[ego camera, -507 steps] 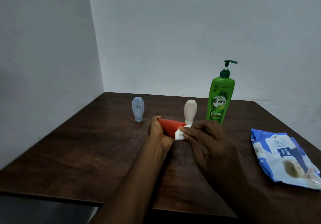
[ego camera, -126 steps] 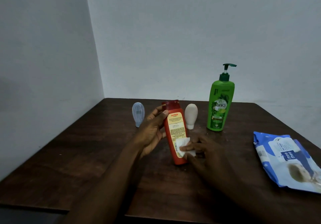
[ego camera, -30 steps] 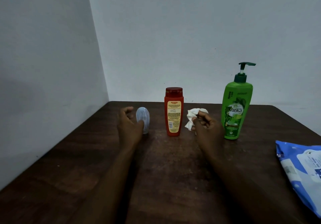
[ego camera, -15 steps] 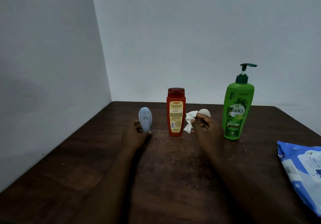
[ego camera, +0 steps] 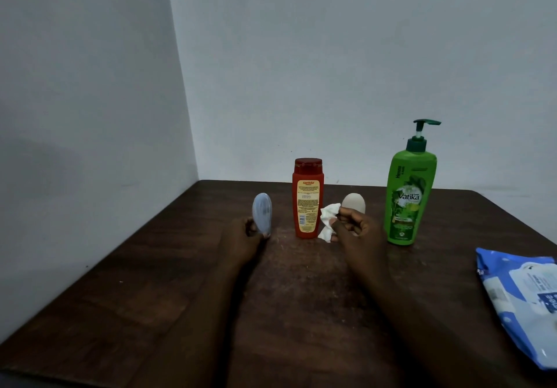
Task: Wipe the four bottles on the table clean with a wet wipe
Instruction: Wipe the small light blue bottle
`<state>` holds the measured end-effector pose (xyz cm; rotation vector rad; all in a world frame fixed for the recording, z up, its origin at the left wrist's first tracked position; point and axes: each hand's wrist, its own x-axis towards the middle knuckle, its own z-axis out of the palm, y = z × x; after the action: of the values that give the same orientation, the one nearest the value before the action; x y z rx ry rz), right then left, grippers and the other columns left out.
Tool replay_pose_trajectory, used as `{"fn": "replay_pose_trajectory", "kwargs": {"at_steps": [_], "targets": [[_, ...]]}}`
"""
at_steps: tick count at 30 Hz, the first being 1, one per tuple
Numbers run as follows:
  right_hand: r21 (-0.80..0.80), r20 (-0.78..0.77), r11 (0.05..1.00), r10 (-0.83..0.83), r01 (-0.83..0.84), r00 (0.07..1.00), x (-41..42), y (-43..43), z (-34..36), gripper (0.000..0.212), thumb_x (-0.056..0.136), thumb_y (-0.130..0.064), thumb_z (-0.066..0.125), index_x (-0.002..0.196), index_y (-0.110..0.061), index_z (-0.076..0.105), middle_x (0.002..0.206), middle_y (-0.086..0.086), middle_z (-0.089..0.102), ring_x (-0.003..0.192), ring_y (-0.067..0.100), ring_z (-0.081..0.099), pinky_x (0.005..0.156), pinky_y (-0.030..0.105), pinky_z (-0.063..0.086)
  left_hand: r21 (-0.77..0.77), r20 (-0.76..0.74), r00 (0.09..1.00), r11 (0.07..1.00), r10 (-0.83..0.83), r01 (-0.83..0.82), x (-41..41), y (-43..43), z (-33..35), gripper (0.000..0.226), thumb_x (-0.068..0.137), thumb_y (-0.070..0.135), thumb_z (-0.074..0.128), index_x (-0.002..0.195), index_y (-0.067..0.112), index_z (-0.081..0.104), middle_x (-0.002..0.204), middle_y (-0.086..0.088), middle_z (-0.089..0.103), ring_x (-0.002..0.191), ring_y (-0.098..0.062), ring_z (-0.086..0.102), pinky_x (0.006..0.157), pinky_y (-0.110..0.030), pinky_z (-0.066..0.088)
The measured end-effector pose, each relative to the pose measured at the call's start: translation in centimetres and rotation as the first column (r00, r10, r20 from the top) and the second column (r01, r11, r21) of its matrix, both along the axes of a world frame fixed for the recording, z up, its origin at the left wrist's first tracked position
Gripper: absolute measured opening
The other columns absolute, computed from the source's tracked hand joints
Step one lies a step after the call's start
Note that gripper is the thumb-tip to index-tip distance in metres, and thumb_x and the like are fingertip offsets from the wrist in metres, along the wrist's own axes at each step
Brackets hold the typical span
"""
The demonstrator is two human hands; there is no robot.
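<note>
My left hand (ego camera: 241, 238) grips the base of the small pale-blue squeeze bottle (ego camera: 262, 213), which stands cap-down at the left. The red bottle (ego camera: 307, 199) stands upright in the middle, untouched. My right hand (ego camera: 357, 232) pinches a crumpled white wet wipe (ego camera: 328, 222) just right of the red bottle. Behind that hand the small beige squeeze bottle (ego camera: 354, 202) shows only its rounded top. The tall green pump bottle (ego camera: 408, 194) stands to the right.
A blue pack of wet wipes (ego camera: 521, 300) lies at the right edge of the dark wooden table (ego camera: 150, 282). White walls close in behind and on the left, meeting in a corner.
The red bottle has been set upright between the small bottles. My left hand has closed low on the blue bottle's base. My right hand with the wipe has barely moved.
</note>
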<state>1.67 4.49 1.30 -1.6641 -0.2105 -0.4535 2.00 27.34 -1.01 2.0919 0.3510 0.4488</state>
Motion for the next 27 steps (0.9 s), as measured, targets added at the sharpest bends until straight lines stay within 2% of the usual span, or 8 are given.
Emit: {"fn": "replay_pose_trajectory", "kwargs": {"at_steps": [2, 4, 6, 10, 16, 21, 24, 27], "targets": [[0.002, -0.008, 1.0, -0.004, 0.004, 1.0, -0.3, -0.2, 0.1, 0.03, 0.089, -0.011, 0.071, 0.119, -0.013, 0.07, 0.098, -0.005, 0.073, 0.09, 0.008, 0.071, 0.085, 0.043, 0.061, 0.072, 0.015, 1.0, 0.997, 0.014, -0.015, -0.1, 0.0, 0.0, 0.024, 0.085, 0.028, 0.077, 0.105, 0.022, 0.067, 0.1, 0.003, 0.07, 0.091, -0.01, 0.064, 0.08, -0.03, 0.057], [-0.004, -0.006, 1.0, -0.016, 0.016, 1.0, -0.4, -0.4, 0.1, 0.03, 0.089, -0.011, 0.071, 0.119, -0.013, 0.07, 0.098, -0.003, 0.073, 0.09, 0.008, 0.07, 0.086, 0.042, 0.06, 0.127, -0.009, 1.0, 0.992, 0.014, -0.013, 0.1, 0.0, 0.0, 0.033, 0.086, 0.026, 0.077, 0.115, 0.015, 0.066, 0.11, -0.003, 0.07, 0.09, -0.009, 0.062, 0.074, -0.022, 0.052], [-0.019, -0.002, 0.999, -0.027, 0.027, 1.0, -0.5, -0.6, 0.1, 0.029, 0.089, -0.012, 0.072, 0.118, -0.015, 0.071, 0.099, -0.002, 0.074, 0.09, 0.009, 0.071, 0.085, 0.041, 0.061, 0.153, -0.044, 0.999, 0.988, 0.014, -0.008, 0.5, 0.2, -0.3, 0.047, 0.084, 0.028, 0.078, 0.125, 0.015, 0.06, 0.12, -0.005, 0.067, 0.097, -0.011, 0.061, 0.074, -0.02, 0.048], [-0.044, -0.007, 0.998, -0.047, 0.047, 0.999, -0.4, -0.6, 0.1, 0.03, 0.088, -0.013, 0.073, 0.118, -0.016, 0.071, 0.098, -0.005, 0.073, 0.088, 0.006, 0.07, 0.085, 0.039, 0.061, 0.117, -0.066, 0.998, 0.993, 0.014, -0.006, 1.0, 0.0, -0.7, 0.068, 0.073, 0.046, 0.083, 0.13, 0.022, 0.053, 0.119, 0.0, 0.063, 0.105, -0.016, 0.062, 0.087, -0.035, 0.057], [-0.071, 0.005, 0.997, -0.031, 0.031, 1.0, -0.6, -0.6, 0.3, 0.03, 0.088, -0.013, 0.073, 0.118, -0.015, 0.071, 0.085, -0.021, 0.065, 0.083, -0.004, 0.065, 0.081, 0.025, 0.058, 0.096, -0.041, 0.999, 0.995, 0.004, 0.0, 1.8, 0.1, -0.9, 0.063, 0.08, 0.047, 0.077, 0.133, 0.023, 0.052, 0.119, -0.003, 0.067, 0.105, -0.017, 0.062, 0.092, -0.04, 0.055], [-0.05, -0.004, 0.999, -0.01, 0.01, 1.0, -0.8, -0.6, 0.3, 0.029, 0.088, -0.014, 0.073, 0.116, -0.016, 0.071, 0.082, -0.025, 0.064, 0.082, -0.005, 0.066, 0.084, 0.028, 0.058, -0.011, -0.016, 1.0, 1.0, -0.007, 0.007, 0.6, -0.6, -0.4, 0.057, 0.082, 0.039, 0.078, 0.13, 0.022, 0.055, 0.118, -0.003, 0.068, 0.101, -0.015, 0.063, 0.084, -0.033, 0.056], [-0.046, -0.011, 0.999, -0.014, 0.014, 1.0, -1.0, -0.7, 0.2, 0.029, 0.088, -0.014, 0.073, 0.117, -0.017, 0.071, 0.088, -0.018, 0.069, 0.086, -0.002, 0.067, 0.084, 0.029, 0.059, -0.077, 0.004, 0.999, 0.996, -0.047, 0.047, -1.2, -1.8, 0.4, 0.054, 0.083, 0.037, 0.077, 0.131, 0.022, 0.055, 0.117, -0.001, 0.066, 0.096, -0.009, 0.061, 0.071, -0.022, 0.051], [-0.018, -0.022, 1.0, 0.015, -0.015, 1.0, -1.3, -1.2, 0.0, 0.033, 0.089, -0.012, 0.071, 0.121, -0.019, 0.069, 0.103, -0.008, 0.073, 0.092, 0.002, 0.069, 0.083, 0.032, 0.061, -0.182, 0.013, 0.995, 0.978, -0.103, 0.104, -3.5, -3.7, 1.6, 0.052, 0.084, 0.034, 0.077, 0.13, 0.023, 0.056, 0.115, 0.003, 0.066, 0.097, -0.009, 0.062, 0.075, -0.026, 0.055]]}}
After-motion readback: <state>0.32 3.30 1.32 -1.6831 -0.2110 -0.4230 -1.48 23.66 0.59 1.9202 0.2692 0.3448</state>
